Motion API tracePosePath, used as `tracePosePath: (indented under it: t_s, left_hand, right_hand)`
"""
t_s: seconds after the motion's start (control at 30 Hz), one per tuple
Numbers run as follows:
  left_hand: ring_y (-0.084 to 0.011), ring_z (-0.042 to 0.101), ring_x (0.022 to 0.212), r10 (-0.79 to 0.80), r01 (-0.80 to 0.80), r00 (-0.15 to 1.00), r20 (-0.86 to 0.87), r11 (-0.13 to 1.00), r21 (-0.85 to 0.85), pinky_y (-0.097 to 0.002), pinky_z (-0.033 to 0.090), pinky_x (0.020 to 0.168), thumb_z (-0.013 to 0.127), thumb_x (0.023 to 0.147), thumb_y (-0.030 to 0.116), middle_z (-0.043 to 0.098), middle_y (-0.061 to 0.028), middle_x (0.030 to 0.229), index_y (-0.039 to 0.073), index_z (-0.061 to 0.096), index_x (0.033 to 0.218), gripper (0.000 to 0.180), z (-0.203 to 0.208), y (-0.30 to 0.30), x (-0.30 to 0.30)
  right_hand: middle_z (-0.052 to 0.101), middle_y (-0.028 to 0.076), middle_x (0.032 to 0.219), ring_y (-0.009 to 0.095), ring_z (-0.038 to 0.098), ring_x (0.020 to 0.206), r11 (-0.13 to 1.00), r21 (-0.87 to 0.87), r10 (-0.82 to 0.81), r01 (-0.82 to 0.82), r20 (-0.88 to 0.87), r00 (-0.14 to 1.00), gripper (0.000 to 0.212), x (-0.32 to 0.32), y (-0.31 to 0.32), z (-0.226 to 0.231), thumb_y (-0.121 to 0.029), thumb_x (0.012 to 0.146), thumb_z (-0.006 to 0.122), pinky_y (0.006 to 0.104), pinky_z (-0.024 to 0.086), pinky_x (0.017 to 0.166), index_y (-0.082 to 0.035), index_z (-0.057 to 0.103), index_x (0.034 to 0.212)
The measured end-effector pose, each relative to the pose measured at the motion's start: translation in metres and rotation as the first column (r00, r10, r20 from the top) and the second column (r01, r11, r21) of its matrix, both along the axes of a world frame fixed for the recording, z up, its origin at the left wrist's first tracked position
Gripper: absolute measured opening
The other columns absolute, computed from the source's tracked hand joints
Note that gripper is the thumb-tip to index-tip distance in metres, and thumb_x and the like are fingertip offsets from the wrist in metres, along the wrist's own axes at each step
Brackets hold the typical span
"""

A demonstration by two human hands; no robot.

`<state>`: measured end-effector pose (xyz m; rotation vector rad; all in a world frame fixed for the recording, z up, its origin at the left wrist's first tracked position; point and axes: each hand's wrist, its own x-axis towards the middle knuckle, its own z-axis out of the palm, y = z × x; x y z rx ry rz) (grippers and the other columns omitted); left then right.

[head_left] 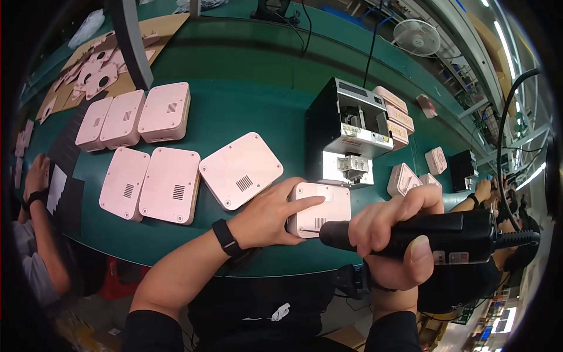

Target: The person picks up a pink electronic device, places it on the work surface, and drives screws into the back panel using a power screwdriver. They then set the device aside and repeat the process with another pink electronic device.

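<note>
A small pink plastic box (336,208) lies on the green bench in front of me, its slotted face up. My left hand (265,212) grips its left side, with the index finger stretched over the top face. In my right hand (399,237) is a black electric screwdriver (454,232), held sideways with its cord leaving to the right. The thin bit points left at the box's near left corner; whether it sits in a screw I cannot tell. Another pink box (243,170) lies tilted just left of my left hand.
Several pink boxes (170,179) stand in two rows at the left. Beyond the held box is a black and silver screw feeder (355,126), with more pink boxes (399,126) behind it. Pink panels (99,79) lie on cardboard (161,35) at far left. Other people work on both sides.
</note>
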<state>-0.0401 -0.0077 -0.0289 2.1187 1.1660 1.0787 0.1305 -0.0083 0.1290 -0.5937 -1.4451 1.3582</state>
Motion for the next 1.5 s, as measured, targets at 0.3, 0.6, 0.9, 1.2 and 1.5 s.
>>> tracePosePath:
  t_s: [0.3,0.6,0.9,1.2,1.5]
  left_hand:
    - [-0.0363,0.055,0.116,0.01,-0.01,1.0,0.017,1.0,-0.003,-0.042,0.049,0.097,0.087,0.061,0.021,0.048,-0.0171,0.131,0.02,0.059,0.133,0.077,-0.002,-0.002,0.001]
    - [-0.0378,0.055,0.114,0.075,-0.075,0.997,0.018,0.997,0.026,-0.0422,0.05,0.096,0.086,0.06,0.019,0.049,-0.0206,0.129,0.018,0.06,0.131,0.076,-0.008,-0.004,0.006]
    - [-0.0377,0.056,0.114,0.092,-0.094,0.995,0.036,0.995,0.046,-0.042,0.05,0.096,0.086,0.06,0.019,0.05,-0.0209,0.128,0.018,0.062,0.128,0.073,-0.013,-0.007,0.006]
    - [-0.0365,0.057,0.114,0.038,-0.039,0.999,0.005,0.999,0.033,-0.042,0.051,0.095,0.085,0.061,0.024,0.05,-0.0193,0.128,0.02,0.061,0.131,0.074,0.001,-0.003,0.007]
    - [-0.0352,0.059,0.113,-0.008,0.006,0.997,-0.073,1.0,-0.028,-0.0408,0.05,0.095,0.09,0.06,0.029,0.053,-0.0192,0.126,0.014,0.06,0.133,0.08,0.026,-0.008,0.009]
  right_hand:
    - [0.051,0.006,0.064,0.018,0.05,0.048,1.0,-0.002,-0.008,0.008,0.061,0.998,0.046,-0.005,-0.001,-0.011,-0.04,0.085,0.068,0.0345,0.045,0.051,-0.009,0.038,0.101]
    - [0.055,0.009,0.074,0.021,0.055,0.062,0.996,-0.041,0.084,-0.084,0.005,0.996,0.049,0.004,-0.005,-0.018,-0.034,0.085,0.075,0.0408,0.049,0.068,-0.008,0.038,0.105]
    - [0.05,0.005,0.063,0.017,0.047,0.045,0.992,0.129,-0.006,0.001,0.037,0.999,0.046,-0.013,-0.007,-0.03,-0.041,0.086,0.067,0.035,0.044,0.048,-0.008,0.037,0.1]
    - [0.05,0.005,0.06,0.016,0.046,0.04,0.983,0.162,-0.064,0.087,-0.142,0.988,0.042,0.008,-0.007,0.004,-0.039,0.087,0.065,0.0332,0.045,0.044,-0.008,0.038,0.098]
    - [0.062,0.011,0.074,0.022,0.064,0.066,0.942,0.323,-0.073,0.088,-0.06,0.996,0.038,0.092,-0.056,-0.064,-0.001,0.076,0.076,0.0368,0.055,0.065,-0.001,0.051,0.105]
